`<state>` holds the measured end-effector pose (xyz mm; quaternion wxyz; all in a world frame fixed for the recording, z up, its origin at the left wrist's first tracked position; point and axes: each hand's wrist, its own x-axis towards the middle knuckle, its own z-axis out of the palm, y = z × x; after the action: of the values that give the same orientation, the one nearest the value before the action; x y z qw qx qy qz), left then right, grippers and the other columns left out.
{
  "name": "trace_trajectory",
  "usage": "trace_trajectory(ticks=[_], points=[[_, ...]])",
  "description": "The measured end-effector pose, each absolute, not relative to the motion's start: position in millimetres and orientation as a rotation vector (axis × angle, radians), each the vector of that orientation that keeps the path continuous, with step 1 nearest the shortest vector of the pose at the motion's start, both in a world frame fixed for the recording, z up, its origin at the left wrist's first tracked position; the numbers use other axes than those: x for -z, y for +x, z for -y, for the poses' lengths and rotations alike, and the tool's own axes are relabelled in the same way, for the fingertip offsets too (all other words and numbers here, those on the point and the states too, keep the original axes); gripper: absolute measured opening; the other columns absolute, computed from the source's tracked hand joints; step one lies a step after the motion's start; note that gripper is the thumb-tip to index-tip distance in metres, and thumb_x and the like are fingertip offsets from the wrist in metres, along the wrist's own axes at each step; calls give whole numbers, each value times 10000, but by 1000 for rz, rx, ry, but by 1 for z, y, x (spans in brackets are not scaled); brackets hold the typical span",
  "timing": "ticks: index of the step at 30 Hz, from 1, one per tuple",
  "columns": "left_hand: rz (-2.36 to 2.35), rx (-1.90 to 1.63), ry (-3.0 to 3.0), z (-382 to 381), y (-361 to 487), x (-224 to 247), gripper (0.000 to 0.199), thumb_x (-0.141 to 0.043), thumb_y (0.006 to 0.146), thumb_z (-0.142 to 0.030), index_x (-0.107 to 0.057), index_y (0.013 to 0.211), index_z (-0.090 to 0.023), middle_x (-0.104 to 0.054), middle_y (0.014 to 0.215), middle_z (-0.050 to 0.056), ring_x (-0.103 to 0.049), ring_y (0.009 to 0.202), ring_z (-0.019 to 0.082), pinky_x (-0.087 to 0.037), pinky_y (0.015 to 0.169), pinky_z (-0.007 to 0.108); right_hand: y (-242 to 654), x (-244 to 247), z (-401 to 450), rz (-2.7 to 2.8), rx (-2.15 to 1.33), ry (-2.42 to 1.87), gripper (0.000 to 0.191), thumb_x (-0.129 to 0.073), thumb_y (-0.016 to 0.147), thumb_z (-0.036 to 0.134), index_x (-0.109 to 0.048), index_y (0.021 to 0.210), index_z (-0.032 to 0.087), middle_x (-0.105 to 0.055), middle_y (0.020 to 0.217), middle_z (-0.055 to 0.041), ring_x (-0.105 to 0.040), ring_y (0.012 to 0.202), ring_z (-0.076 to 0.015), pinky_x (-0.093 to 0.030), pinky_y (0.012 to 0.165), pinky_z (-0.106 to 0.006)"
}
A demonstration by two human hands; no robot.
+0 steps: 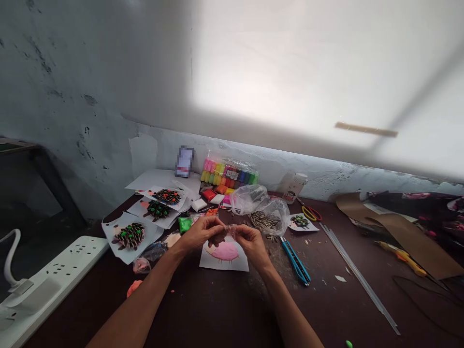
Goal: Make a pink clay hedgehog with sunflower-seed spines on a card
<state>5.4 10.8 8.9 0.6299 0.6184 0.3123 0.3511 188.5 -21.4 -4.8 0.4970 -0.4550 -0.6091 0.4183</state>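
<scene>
My left hand and my right hand meet over the middle of the table, fingers pinched. Between their fingertips is a small clear plastic wrapper; whether anything is inside it I cannot make out. Below them lies a white paper with a pink clay hedgehog body and thin legs, partly covered by my hands. Behind and to the right, a clear plastic bag spills striped sunflower seeds. A green clay packet sits just left of my left hand.
Finished seed hedgehogs on paper lie left. A blue utility knife, scissors, glue sticks and a yellow glue gun lie right. Coloured clay packs and a phone stand by the wall. A power strip is at left.
</scene>
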Motion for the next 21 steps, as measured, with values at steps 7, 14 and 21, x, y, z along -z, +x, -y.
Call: trace_trajectory(ticks=[7, 14, 21], points=[[-771, -806, 1356, -9, 12, -3, 320, -663, 692, -415, -528, 793, -143, -526, 472, -60, -490, 400, 77, -307, 358, 162, 186, 11, 25, 1653, -750, -1196, 187, -658, 786, 382, -744, 889, 251, -675, 814, -14, -566, 706, -133, -451, 728, -284], [-843, -819, 1380, -7, 16, -4, 303, -660, 689, -412, -529, 739, -143, -558, 504, -38, -492, 411, 71, -296, 361, 158, 186, 5, 28, 1838, -388, -1195, 105, -657, 810, 262, -732, 882, 274, -629, 887, -27, -572, 837, -162, -444, 762, -301], [-759, -855, 1374, -7, 17, -4, 328, -704, 683, -413, -551, 781, -140, -569, 587, -33, -526, 508, 74, -380, 467, 183, 181, 1, 31, 1807, -350, -1181, 96, -612, 841, 251, -697, 798, 238, -626, 864, -30, -588, 838, -165, -455, 749, -297]])
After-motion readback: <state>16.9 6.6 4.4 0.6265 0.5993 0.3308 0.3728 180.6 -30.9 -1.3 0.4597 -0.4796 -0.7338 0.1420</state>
